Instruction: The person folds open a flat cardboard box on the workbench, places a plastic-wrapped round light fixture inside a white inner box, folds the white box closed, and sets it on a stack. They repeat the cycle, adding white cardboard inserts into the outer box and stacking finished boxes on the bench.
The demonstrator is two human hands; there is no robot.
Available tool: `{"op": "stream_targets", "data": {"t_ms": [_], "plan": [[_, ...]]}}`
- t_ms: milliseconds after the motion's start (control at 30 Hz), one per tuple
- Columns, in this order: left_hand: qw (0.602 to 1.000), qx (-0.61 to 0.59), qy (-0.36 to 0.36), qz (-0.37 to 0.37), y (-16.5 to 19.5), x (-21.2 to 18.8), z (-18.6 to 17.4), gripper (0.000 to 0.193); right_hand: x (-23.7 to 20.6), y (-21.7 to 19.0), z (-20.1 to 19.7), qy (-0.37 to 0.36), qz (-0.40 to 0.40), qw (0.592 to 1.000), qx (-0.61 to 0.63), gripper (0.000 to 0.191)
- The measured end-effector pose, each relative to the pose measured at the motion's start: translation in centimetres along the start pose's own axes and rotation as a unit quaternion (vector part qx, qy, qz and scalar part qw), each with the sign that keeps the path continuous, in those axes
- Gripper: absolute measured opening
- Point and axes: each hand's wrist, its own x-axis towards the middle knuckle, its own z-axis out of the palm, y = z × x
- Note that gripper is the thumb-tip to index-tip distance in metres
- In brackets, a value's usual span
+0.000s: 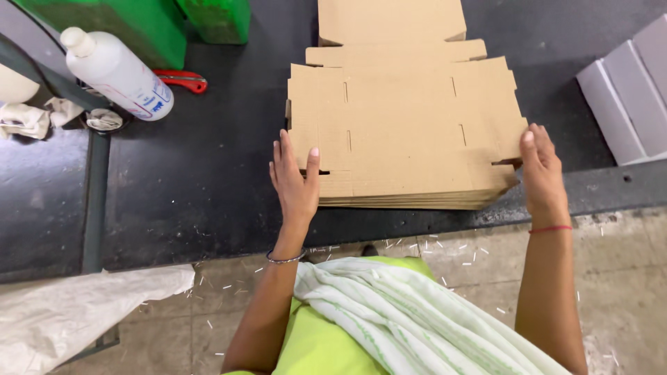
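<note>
A stack of flat brown cardboard box blanks [406,132] lies on the black worktable [201,187], near its front edge. My left hand [294,180] rests against the stack's left front corner, thumb on the top sheet, fingers spread. At the right front corner, my right hand [542,170] presses its thumb on the top blank. Neither hand lifts anything. More flat blanks [392,24] lie behind the stack.
A white plastic bottle [118,73] lies at the back left beside green containers [139,24] and a red-handled tool [182,80]. Grey boxes [625,97] stand at the right. A white sack [76,312] hangs at the lower left. Paper scraps litter the floor.
</note>
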Motion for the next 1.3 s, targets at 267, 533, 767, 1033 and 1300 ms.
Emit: {"op": "stream_targets", "data": {"t_ms": [267,533,767,1033,1300], "plan": [[0.855,-0.502,0.046,-0.123,2.2,2.2,-2.6,0.079,0.7,-3.2,-1.9,-0.003,0.087,0.937,0.339,0.037],[0.676,-0.663,-0.106,-0.305,0.5,1.7,0.8,0.041,1.6,1.3,1.1,0.004,0.301,0.84,0.452,0.01],[0.989,-0.029,-0.054,0.133,6.2,-1.2,6.2,0.079,-0.3,-6.9,4.0,-0.045,0.116,0.927,0.355,0.019],[0.959,0.165,-0.173,0.153,9.3,-2.4,7.0,0.096,-2.0,-6.3,15.1,-0.219,-0.087,0.939,-0.249,0.084],[0.966,0.087,-0.242,0.038,7.5,2.9,6.0,0.072,1.7,-3.8,13.2,-0.248,-0.028,0.967,-0.052,0.059]]}}
